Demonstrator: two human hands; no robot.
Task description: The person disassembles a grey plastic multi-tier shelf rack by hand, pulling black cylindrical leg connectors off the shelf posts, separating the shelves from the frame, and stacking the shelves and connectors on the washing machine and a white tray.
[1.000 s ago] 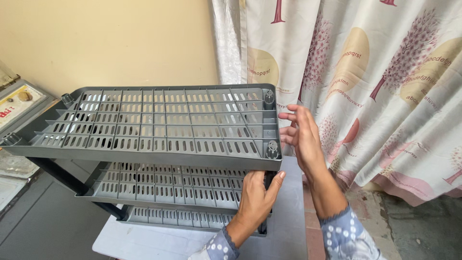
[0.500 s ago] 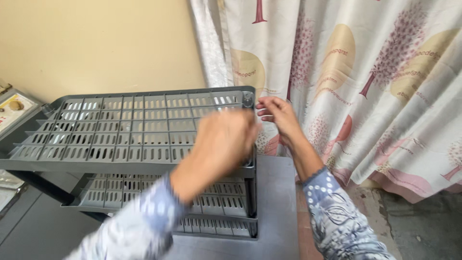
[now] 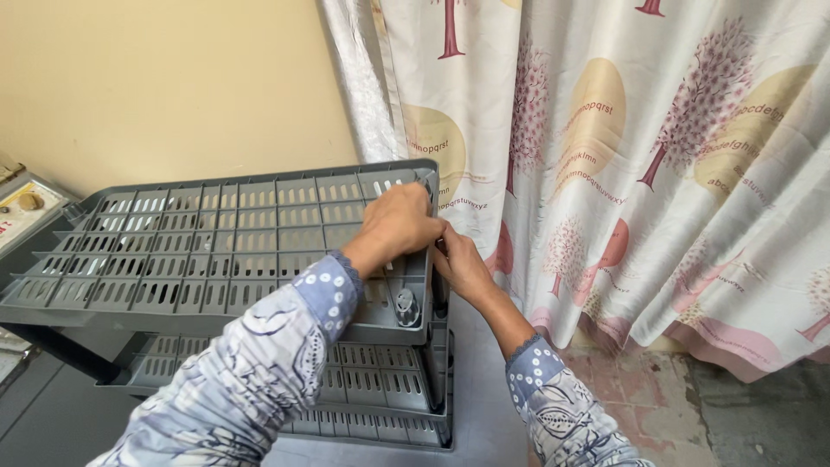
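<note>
Hands meet at the right end of a grey slotted rack (image 3: pixel 216 251). The left hand (image 3: pixel 399 227) lies over the top shelf's far right corner, fingers curled down on the rim and gripping it. The right hand (image 3: pixel 462 264), just beside and slightly below the left, presses against the shelf's outer edge; whether it clasps anything there I cannot tell. Far off to the left of both hands a flat box (image 3: pixel 26 207) with a pale, printed top sits at the picture's edge. Half a second ago the left hand was raised and blurred in mid-air; now it has settled on the corner, and the right hand has dropped lower. Behind the hands hangs a curtain (image 3: pixel 622 156) printed with pink trees and yellow ovals, next to a cream wall (image 3: pixel 173 86). Below the right forearm is reddish tiled floor (image 3: pixel 657 380).
</note>
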